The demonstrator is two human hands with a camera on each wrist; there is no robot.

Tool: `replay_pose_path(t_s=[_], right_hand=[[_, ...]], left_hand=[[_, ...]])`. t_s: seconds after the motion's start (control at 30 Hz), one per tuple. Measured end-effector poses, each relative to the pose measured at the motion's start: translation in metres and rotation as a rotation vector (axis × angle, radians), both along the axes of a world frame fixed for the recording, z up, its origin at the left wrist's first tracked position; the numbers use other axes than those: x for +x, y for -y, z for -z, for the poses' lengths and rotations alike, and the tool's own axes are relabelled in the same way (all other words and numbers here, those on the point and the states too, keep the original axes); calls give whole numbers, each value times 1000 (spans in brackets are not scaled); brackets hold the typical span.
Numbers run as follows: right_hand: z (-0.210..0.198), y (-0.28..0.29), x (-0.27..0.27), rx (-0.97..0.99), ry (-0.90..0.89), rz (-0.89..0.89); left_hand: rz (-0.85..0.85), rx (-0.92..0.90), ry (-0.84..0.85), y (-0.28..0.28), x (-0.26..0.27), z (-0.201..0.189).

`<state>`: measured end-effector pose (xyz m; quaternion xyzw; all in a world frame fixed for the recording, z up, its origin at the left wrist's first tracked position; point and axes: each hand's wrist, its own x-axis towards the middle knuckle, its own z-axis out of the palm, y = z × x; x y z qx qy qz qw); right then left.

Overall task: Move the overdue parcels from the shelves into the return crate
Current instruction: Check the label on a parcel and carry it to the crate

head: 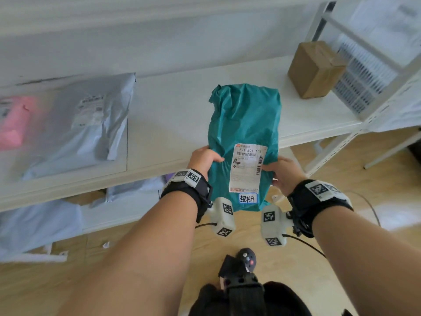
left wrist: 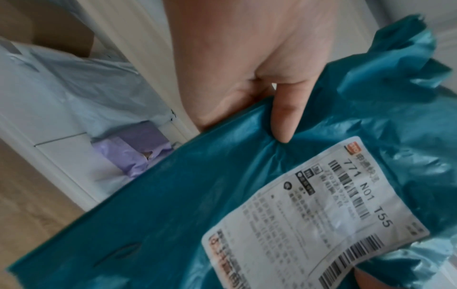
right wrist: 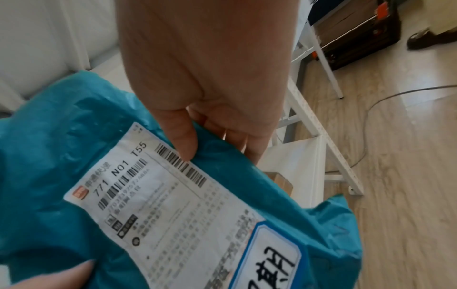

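left hand (head: 203, 159): thumb on top, pinch grip | right hand (head: 283, 174): same | forearms extended forward

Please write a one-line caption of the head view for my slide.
Both hands, left hand and right hand, hold a teal parcel with a handwritten sticker above the white shelf.

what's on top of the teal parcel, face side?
On the teal parcel: a white shipping label reading 771 N01 T55, a blue-bordered handwritten sticker below it, and both thumbs, left hand and right hand. Contents and underside are hidden.
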<state>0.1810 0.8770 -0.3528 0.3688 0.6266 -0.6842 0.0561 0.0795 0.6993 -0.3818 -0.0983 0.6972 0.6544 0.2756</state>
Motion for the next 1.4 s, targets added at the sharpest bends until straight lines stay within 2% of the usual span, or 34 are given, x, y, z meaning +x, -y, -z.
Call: replay_pose_path(t_s=[0.13, 0.4, 0.73, 0.87, 1.13, 1.27, 1.4], right_hand=[[-4, -23, 28, 45, 13, 64], [-16, -74, 66, 9, -59, 215], [-47, -209, 105, 60, -148, 391], [-70, -277, 115, 81, -187, 492], [-112, -402, 123, 121, -279, 579], [-152, -454, 120, 255, -357, 527], [-191, -500, 110, 268, -469, 564]], left_hand=[[62, 20, -4, -28, 23, 1], [169, 28, -34, -92, 44, -31], [263, 70, -70, -245, 81, -62], [368, 48, -95, -313, 98, -76], [397, 86, -199, -444, 108, -105], [352, 192, -230, -502, 106, -133], [298, 275, -301, -553, 98, -168]])
